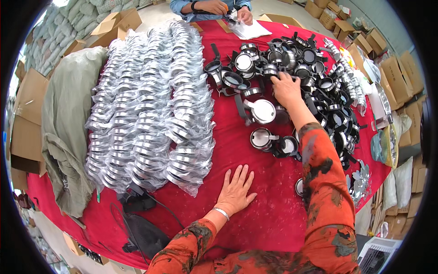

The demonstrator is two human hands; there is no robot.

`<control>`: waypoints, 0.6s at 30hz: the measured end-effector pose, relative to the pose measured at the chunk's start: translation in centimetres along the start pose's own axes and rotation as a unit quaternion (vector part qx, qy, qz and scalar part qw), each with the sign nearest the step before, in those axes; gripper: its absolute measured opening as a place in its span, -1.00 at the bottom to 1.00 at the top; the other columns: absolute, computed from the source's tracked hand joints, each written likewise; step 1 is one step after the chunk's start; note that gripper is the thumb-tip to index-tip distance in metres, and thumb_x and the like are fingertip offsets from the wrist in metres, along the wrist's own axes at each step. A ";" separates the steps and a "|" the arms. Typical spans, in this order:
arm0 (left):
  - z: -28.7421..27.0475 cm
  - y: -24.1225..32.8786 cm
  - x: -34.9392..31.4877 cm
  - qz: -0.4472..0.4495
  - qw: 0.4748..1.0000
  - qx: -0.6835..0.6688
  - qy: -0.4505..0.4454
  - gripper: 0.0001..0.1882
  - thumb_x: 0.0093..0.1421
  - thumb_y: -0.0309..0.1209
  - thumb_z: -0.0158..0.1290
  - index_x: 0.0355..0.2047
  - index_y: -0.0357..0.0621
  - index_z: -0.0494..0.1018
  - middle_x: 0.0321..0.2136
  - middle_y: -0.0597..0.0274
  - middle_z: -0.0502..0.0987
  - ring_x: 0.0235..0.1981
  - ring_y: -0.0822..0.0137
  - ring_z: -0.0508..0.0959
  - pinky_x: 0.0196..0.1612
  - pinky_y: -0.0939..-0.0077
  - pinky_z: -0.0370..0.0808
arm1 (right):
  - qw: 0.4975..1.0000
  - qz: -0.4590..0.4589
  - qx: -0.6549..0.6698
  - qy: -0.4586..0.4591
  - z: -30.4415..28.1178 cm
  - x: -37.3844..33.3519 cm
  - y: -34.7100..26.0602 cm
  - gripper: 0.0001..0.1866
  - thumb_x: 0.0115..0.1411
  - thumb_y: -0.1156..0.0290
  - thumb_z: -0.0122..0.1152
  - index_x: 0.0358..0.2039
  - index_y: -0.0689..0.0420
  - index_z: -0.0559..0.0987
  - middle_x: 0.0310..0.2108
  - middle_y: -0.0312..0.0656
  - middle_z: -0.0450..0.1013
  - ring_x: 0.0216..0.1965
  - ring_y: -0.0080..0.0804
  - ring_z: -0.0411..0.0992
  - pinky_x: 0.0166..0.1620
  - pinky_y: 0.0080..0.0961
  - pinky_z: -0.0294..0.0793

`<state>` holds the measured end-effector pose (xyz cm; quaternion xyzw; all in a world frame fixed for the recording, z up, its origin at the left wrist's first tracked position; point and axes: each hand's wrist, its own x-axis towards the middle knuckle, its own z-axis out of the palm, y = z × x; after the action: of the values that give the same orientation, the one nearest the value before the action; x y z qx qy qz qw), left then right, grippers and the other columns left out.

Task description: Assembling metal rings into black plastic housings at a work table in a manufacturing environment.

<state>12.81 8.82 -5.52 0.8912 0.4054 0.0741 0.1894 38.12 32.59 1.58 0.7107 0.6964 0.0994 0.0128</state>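
Note:
My left hand [236, 192] lies flat on the red tablecloth [260, 214], fingers spread, with a silver bracelet at its wrist. Farther off, my right hand [287, 89] reaches into a pile of round black-and-silver pieces with handles [337, 112], which look like pot lids with collars. Its fingers are apart and bent down among them, touching a silver-banded round piece [270, 70]; the fingertips are partly hidden. Nearer me lie several loose pieces, among them a large white-topped one [263, 111] and a smaller silver-topped one [261, 138].
Long rows of metal rings in clear plastic [146, 109] cover the left, beside a grey-green cloth sack [70, 123]. A black bag with cables [145, 233] lies near my left forearm. Thin metal plates [360, 180] lie at right. Across the table, a person's hands [245, 16] work.

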 end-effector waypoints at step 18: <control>0.0 -0.2 0.0 -0.011 0.998 0.031 -0.050 -0.27 0.07 0.05 -0.01 0.17 -0.08 0.22 0.23 -0.01 0.09 0.27 0.05 0.06 0.23 -0.06 -0.07 | 0.993 -0.026 0.012 0.113 5.4 10.0 -13.8 -0.70 0.09 0.31 0.06 -0.13 -0.01 0.48 -0.07 -0.09 0.32 -0.12 -0.08 0.38 -0.15 0.13 0.36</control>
<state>12.63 8.92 -5.63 0.8949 0.4070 0.0148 0.1826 25.50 43.53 -4.63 0.6762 0.7130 0.1706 -0.0719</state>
